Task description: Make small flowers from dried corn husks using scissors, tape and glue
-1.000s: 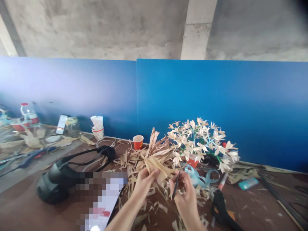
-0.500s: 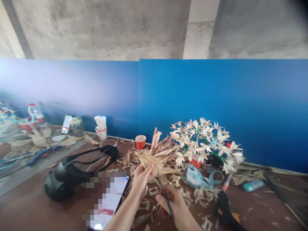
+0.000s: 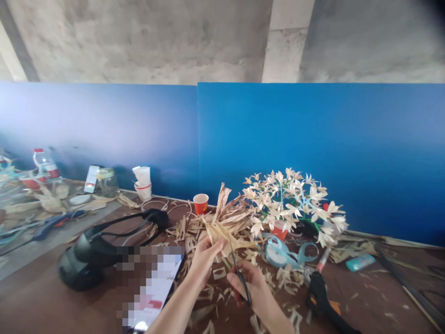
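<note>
My left hand (image 3: 203, 259) pinches a strip of dried corn husk (image 3: 222, 234) just above the brown table (image 3: 41, 301). My right hand (image 3: 251, 286) grips black scissors (image 3: 239, 274), whose blades point up at the husk strip beside my left fingers. Behind both hands lies a pile of dried husks (image 3: 225, 214). A bouquet of cream husk flowers (image 3: 292, 202) stands in a red cup to the right.
A black headset (image 3: 90, 257) and a blurred phone (image 3: 153, 287) lie at the left. A black glue gun (image 3: 321, 297), pale blue ribbon (image 3: 283, 253), a red paper cup (image 3: 200, 203), stacked white cups (image 3: 142, 182) and a bottle (image 3: 43, 163) are around. Husk scraps litter the table; blue panels stand behind.
My right hand dropped from beside the husk to lower near the table and turned the scissors so the blades point up at the strip. My left hand kept its hold.
</note>
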Demonstrator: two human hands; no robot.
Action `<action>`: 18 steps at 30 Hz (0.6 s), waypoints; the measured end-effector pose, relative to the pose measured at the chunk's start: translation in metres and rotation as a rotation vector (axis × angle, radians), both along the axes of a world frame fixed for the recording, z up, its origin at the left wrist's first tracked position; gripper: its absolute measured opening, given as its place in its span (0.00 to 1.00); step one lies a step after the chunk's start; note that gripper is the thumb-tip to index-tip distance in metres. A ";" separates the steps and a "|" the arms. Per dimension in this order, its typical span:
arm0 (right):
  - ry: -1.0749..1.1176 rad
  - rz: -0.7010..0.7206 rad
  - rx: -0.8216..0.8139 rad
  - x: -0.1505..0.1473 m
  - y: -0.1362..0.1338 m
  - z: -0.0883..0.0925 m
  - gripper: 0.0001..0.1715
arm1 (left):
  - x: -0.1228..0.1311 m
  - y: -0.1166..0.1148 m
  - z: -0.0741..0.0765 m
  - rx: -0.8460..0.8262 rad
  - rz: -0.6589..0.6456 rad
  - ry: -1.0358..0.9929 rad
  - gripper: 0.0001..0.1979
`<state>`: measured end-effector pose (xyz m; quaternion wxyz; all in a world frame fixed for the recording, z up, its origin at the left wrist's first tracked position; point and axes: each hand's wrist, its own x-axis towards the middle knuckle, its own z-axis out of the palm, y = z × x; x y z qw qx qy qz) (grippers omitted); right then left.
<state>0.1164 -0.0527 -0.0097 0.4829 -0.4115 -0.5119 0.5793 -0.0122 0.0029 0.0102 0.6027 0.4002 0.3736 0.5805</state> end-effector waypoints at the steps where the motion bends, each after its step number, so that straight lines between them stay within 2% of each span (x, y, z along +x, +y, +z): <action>1: -0.005 -0.004 0.005 0.000 0.000 -0.001 0.24 | -0.001 0.000 0.000 -0.001 -0.013 0.000 0.14; 8: -0.043 -0.006 0.011 0.003 0.002 0.000 0.25 | -0.002 0.002 -0.001 0.029 -0.016 -0.043 0.14; 18: -0.060 0.014 0.013 0.004 0.001 0.004 0.24 | -0.002 -0.002 0.004 -0.028 -0.060 -0.056 0.14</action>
